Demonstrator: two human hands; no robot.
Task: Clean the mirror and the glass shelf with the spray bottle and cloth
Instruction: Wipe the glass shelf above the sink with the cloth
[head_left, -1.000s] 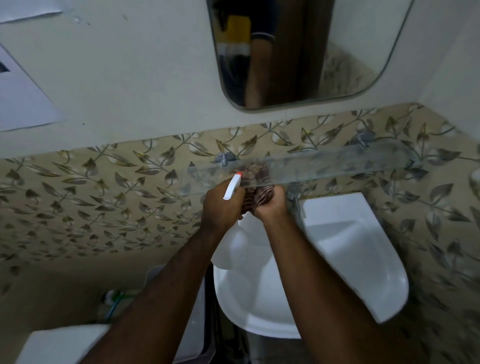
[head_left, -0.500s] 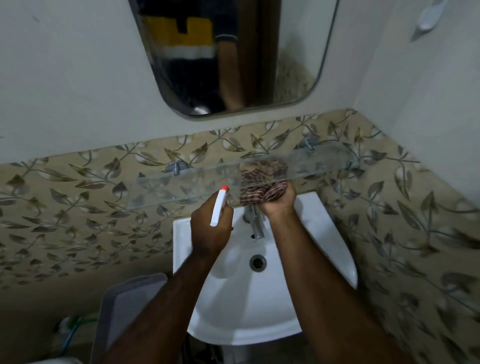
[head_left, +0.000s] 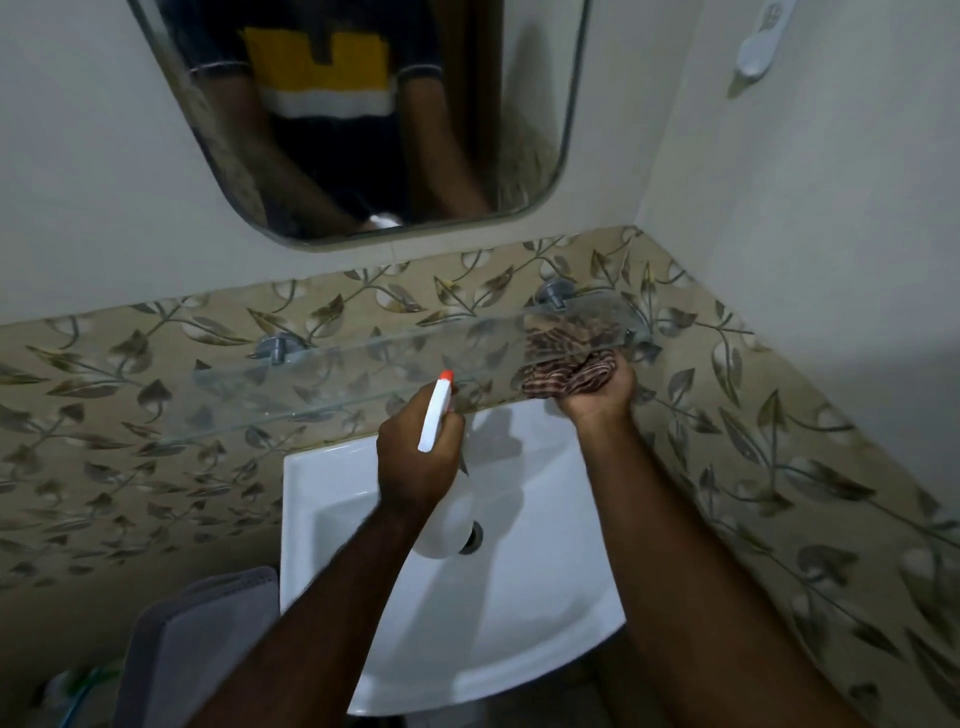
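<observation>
Low and left of the sink (head_left: 519, 639) lies a grey mat (head_left: 208, 639). Above the sink's back edge the shelf (head_left: 337, 374) runs along the leaf tiles (head_left: 104, 415) on metal brackets (head_left: 278, 347). Over the sink's back left part, my left hand (head_left: 410, 462) has its fingers curled tight round the neck of the bottle (head_left: 435, 418). Its orange tip points up at the shelf and its white body hangs over the sink's drain (head_left: 475, 538). High above the sink hangs the mirror (head_left: 363, 130). Above the sink's right rear corner, my right hand (head_left: 597, 400) clutches the bunched striped cloth (head_left: 571, 376) against the shelf's right end, part of it showing through the glass. Far up right of the sink, a white hook (head_left: 753, 57) sits on the side wall.
</observation>
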